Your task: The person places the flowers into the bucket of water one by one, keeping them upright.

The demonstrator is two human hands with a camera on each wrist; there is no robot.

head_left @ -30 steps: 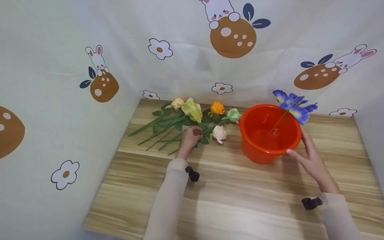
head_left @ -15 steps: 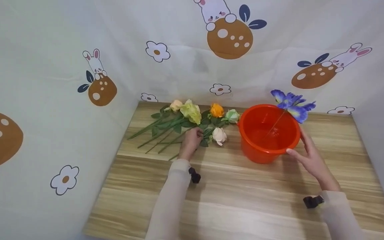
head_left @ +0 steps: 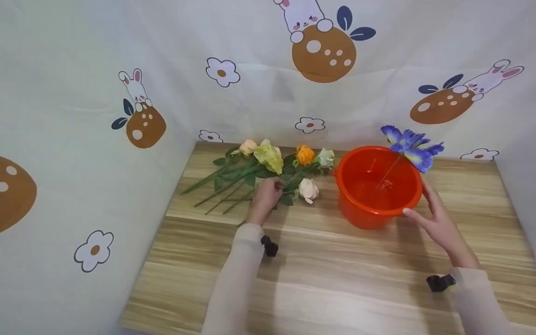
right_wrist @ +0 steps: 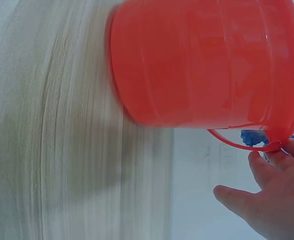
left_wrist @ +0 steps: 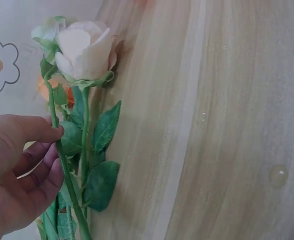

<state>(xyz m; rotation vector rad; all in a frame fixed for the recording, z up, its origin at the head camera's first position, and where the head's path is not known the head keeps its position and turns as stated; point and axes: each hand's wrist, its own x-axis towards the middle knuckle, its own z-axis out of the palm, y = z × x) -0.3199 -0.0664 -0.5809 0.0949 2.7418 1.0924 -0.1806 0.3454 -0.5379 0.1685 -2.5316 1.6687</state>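
My left hand [head_left: 268,197] pinches a green stem [left_wrist: 72,185] between thumb and forefinger, its other fingers curled beneath. That stem leads up to a pale green rose [left_wrist: 44,35], partly behind a cream-pink rose [left_wrist: 84,52] in the left wrist view. On the right, my right hand [head_left: 442,230] holds the rim of a red bucket [head_left: 365,218], with its thumb at the front and fingers along the side. The right wrist view shows fingertips at the rim beside the bucket's handle [right_wrist: 237,145]. A blue-purple iris [head_left: 412,146] leans in the bucket, its bloom above the back rim.
Left of the bucket lie an orange rose [head_left: 305,155], a yellow-green flower [head_left: 269,156] and a peach rose [head_left: 248,147], with stems pointing toward the front left. A printed cloth [head_left: 258,102] hangs behind the wooden table [head_left: 342,279].
The pale green rose has turned slightly, and its stem end has shifted near my left wrist. My left hand stays among the flowers, and my right hand keeps its hold on the bucket.
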